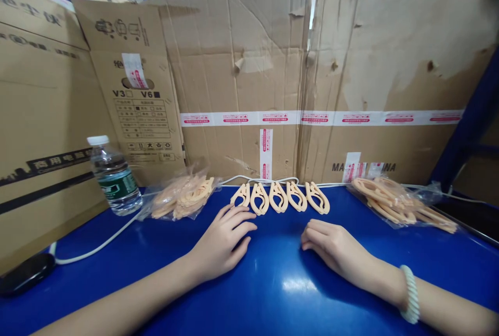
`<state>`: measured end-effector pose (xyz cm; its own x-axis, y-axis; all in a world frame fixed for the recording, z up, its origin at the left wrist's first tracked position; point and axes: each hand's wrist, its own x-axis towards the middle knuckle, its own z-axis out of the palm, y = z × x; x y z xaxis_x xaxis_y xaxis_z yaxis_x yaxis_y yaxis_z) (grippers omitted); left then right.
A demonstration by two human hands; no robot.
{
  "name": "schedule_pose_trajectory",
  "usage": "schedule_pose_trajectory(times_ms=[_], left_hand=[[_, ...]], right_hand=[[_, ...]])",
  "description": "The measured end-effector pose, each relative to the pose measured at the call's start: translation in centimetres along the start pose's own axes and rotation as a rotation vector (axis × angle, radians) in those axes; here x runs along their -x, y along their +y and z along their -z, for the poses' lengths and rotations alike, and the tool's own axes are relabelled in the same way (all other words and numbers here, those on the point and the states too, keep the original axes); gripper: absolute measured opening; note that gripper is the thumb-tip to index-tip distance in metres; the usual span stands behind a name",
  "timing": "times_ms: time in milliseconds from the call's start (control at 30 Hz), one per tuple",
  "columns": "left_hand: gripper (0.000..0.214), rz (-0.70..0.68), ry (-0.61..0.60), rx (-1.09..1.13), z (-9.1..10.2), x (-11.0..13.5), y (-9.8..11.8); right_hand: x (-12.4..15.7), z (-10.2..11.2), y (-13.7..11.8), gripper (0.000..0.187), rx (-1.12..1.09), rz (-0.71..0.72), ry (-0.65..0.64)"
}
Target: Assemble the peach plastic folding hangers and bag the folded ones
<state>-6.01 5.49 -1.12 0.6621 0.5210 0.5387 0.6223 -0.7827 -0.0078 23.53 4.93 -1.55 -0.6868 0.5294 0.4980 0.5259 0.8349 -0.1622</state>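
1. Nearest me, the right hand (337, 245), a pale green bracelet (409, 294) on its wrist, rests low, its fingers curled close together; whether anything sits between them I can't tell.
2. The left hand (220, 247) reaches further, fingers loosely spread, pinching nothing that I can see. Its farther fingertips overlap the lower end of the leftmost hanger (245, 189); I can't tell whether they touch.
3. Five peach folding hangers (273, 200) lie in a row, prongs pointing away, towards the back of the bench. To handle that end one well, I'd press lightly and slide it flat, leaving its neighbour alone; the right hand could steady the other end.
4. The bench (273, 294) is glossy blue, so I'd expect light plastic to skid. At its left are a black device (28, 273) and a white cable (79, 259).
5. A green-labelled water bottle (117, 185) and a left bag of hangers (195, 196) flank the row on one side, a right bag of hangers (390, 203) on the other.
6. Behind, taped cardboard panels (241, 86) wall the bench in, between blue metal posts (460, 118).
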Motion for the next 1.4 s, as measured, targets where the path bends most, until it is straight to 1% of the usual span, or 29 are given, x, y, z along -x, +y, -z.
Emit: schedule_pose_trajectory(times_ms=[133, 200, 300, 367, 433, 533, 633, 667, 700, 767, 800, 833, 900, 1000, 1067, 1133, 1233, 1400], left_hand=[[0.028, 0.014, 0.045, 0.036, 0.1, 0.1, 0.0], [0.03, 0.024, 0.081, 0.01, 0.2, 0.1, -0.3], [0.029, 0.037, 0.182, -0.091, 1.0, -0.2, -1.1], [0.026, 0.059, 0.282, -0.183, 2.1, -0.4, -1.9], [0.028, 0.121, 0.376, -0.305, 3.5, -0.7, -3.0], [0.051, 0.313, 0.497, -0.478, 5.4, -0.9, -4.8], [0.069, 0.439, 0.495, -0.557, 6.1, -0.6, -7.0], [0.069, 0.45, 0.478, -0.553, 6.1, -0.4, -7.6], [0.063, 0.44, 0.469, -0.534, 6.0, -0.2, -8.1], [0.037, 0.382, 0.457, -0.479, 5.6, 0.1, -8.5], [0.025, 0.35, 0.452, -0.457, 5.4, 0.1, -8.3], [0.019, 0.311, 0.444, -0.43, 5.1, 0.1, -7.8], [0.018, 0.218, 0.417, -0.372, 4.6, 0.0, -6.0], [0.019, -0.125, 0.372, -0.15, 3.9, -0.4, -1.9], [0.021, -0.314, 0.287, -0.004, 3.5, -0.5, 0.8], [0.02, -0.444, 0.195, 0.109, 3.1, -0.3, 2.7], [0.023, -0.49, 0.124, 0.203, 2.6, 0.0, 4.0], [0.026, -0.564, 0.097, 0.219, 1.9, 0.2, 3.9]], right_hand=[[0.2, -0.1, 0.1, 0.02, -0.059, -0.063, 0.033], [0.3, -0.2, 0.3, 0.016, -0.089, -0.083, 0.054], [0.4, -0.3, 0.5, 0.014, -0.089, -0.088, 0.086], [0.5, -0.3, 0.6, 0.014, -0.081, -0.076, 0.098], [0.5, -0.2, 0.5, 0.013, -0.073, -0.068, 0.109], [0.4, -0.1, 0.1, 0.013, -0.064, -0.065, 0.121], [0.2, -0.1, -0.3, 0.013, -0.046, -0.067, 0.128], [0.1, -0.1, -0.3, 0.013, -0.038, -0.073, 0.127], [0.1, -0.2, -0.3, 0.012, -0.03, -0.087, 0.124], [0.1, -0.2, -0.1, 0.012, -0.022, -0.124, 0.113], [0.1, -0.2, 0.0, 0.012, -0.021, -0.141, 0.115], [0.2, -0.2, 0.1, 0.012, -0.019, -0.155, 0.123], [0.3, 0.2, 0.4, 0.012, -0.01, -0.169, 0.16], [0.4, 1.3, 0.6, 0.011, 0.012, -0.191, 0.249], [0.4, 2.1, 0.7, 0.009, 0.005, -0.221, 0.301], [0.2, 2.8, 0.8, 0.007, -0.025, -0.263, 0.338], [0.0, 3.2, 1.0, 0.005, -0.093, -0.331, 0.361], [0.1, 2.7, 1.8, 0.003, -0.196, -0.406, 0.345]])
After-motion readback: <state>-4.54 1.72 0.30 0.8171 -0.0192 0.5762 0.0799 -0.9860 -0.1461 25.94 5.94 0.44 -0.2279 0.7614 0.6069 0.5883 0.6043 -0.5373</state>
